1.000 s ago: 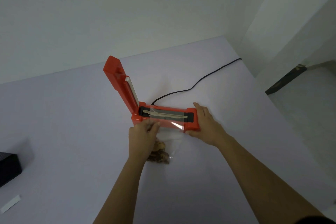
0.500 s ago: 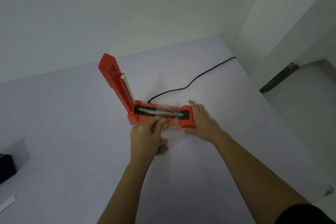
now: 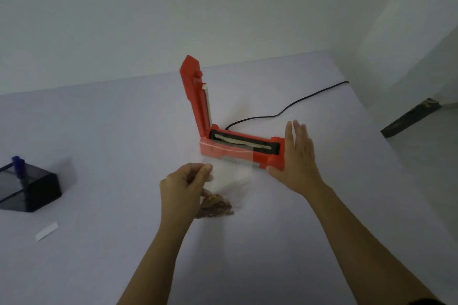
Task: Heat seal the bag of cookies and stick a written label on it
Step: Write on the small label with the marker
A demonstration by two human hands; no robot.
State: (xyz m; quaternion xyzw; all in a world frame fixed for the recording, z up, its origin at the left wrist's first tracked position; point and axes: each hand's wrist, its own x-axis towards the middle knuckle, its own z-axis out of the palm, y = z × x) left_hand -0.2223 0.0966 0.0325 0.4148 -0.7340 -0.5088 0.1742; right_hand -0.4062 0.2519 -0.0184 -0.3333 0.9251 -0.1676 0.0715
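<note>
An orange heat sealer (image 3: 274,160) stands on the table with its lid arm raised upright at the left end. A clear plastic bag (image 3: 231,171) with brown cookies (image 3: 216,207) at its bottom lies in front of it, its open top edge draped over the sealer's front and sealing strip. My left hand (image 3: 184,187) pinches the bag's left side between thumb and fingers. My right hand (image 3: 298,156) is flat with straight fingers against the sealer's right end, its thumb at the front corner.
A black cable (image 3: 285,110) runs from the sealer to the table's far right edge. A black box (image 3: 29,187) with a blue pen (image 3: 17,163) sits at the left. A small white label strip (image 3: 46,231) lies in front of the box.
My left hand has drawn back toward me with the bag, so the cookies lie nearer. My right hand's fingers have straightened along the sealer's right end. The view has shifted right.
</note>
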